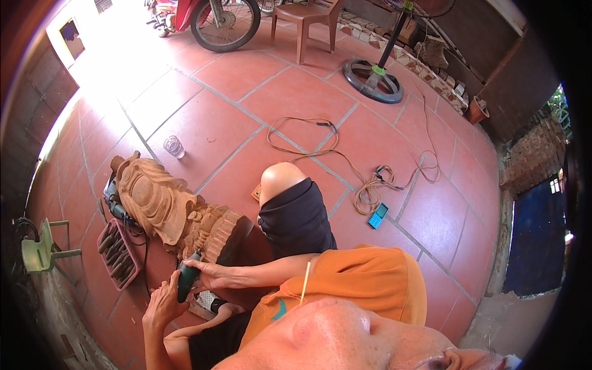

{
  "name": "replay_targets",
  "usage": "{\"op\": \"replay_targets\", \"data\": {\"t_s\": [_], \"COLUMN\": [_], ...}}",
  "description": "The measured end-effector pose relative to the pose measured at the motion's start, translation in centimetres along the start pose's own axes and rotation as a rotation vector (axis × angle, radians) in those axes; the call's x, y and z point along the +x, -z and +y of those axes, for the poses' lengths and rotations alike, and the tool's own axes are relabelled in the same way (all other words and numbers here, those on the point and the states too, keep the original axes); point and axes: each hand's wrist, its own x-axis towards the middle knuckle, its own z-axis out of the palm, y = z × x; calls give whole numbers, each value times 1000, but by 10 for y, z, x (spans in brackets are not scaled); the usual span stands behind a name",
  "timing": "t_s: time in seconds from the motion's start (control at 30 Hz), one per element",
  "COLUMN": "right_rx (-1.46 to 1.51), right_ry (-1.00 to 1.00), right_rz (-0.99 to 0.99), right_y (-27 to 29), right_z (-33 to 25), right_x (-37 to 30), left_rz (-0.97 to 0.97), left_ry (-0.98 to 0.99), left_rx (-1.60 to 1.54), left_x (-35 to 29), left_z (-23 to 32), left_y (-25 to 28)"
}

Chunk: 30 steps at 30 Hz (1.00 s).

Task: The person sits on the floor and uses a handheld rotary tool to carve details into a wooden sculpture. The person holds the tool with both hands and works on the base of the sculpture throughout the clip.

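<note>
We see the left hand (160, 306) and right hand (213, 275) grasping a green handheld power tool (186, 281) — the carved wooden statue (148, 194) is just beyond them, its ridged lower part beside the tool's tip.

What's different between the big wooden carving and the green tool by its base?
Size: the carving is far larger than the green tool.
Look: the carving is brown wood cut into deep folds and ridges, while the green tool is a slim, dark green body.
Handling: the green tool is gripped in the person's hands; the carving is not.
Shared: both are longer than they are wide.
</note>
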Motion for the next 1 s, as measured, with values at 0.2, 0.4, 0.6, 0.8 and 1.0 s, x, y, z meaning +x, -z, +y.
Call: {"op": "replay_targets", "data": {"t_s": [0.2,0.4,0.6,0.8,1.0], "right_rx": [-13,-16,-16,-20,-19], "right_ry": [-4,-1,-2,14,1], "right_rz": [30,37,25,56,-1], "right_y": [6,5,3,-3,3], "right_z": [3,3,2,3,3], "right_x": [6,5,4,-2,3], "left_rz": [23,12,-5,-2,1], "left_ry": [-23,-17,3,4,13], "left_rx": [1,3,8,1,2], "left_x": [-1,-2,-2,-2,-3], "left_z": [-1,-1,1,1,2], "left_y": [-2,-2,-1,-2,-1]}}
